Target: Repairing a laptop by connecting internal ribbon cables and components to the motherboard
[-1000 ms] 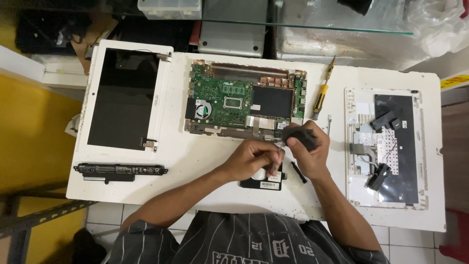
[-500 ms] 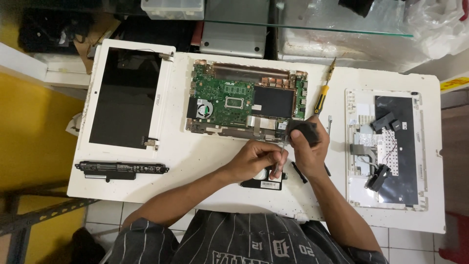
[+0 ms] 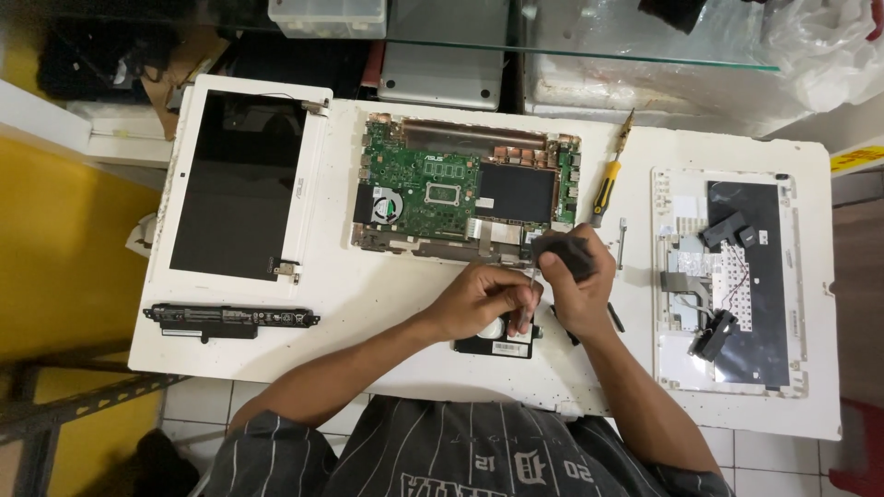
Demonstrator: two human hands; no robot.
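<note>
A small drive (image 3: 497, 342) at the white table's (image 3: 387, 285) front edge is being steadied under the left hand (image 3: 481, 296), its grip closed on it. A dark-handled screwdriver (image 3: 564, 256) is being gripped upright in the right hand (image 3: 578, 287). Screw work on the drive seems underway; careful tip seating is needed next. The bare laptop motherboard (image 3: 460, 189) is lying just behind.

The left hand (image 3: 483, 299) covers most of the flat drive (image 3: 497, 345) under it, so only the drive's near edge with its label shows, and the label is too small to make out. The right hand (image 3: 575, 285) wraps a dark object (image 3: 564, 253) whose kind cannot be told, and the thin tool (image 3: 532, 293) between the hands is half hidden by fingers, its tip out of sight. The person's torso is cut off by the bottom edge, and the plastic bag (image 3: 820, 46) by the top right corner.
</note>
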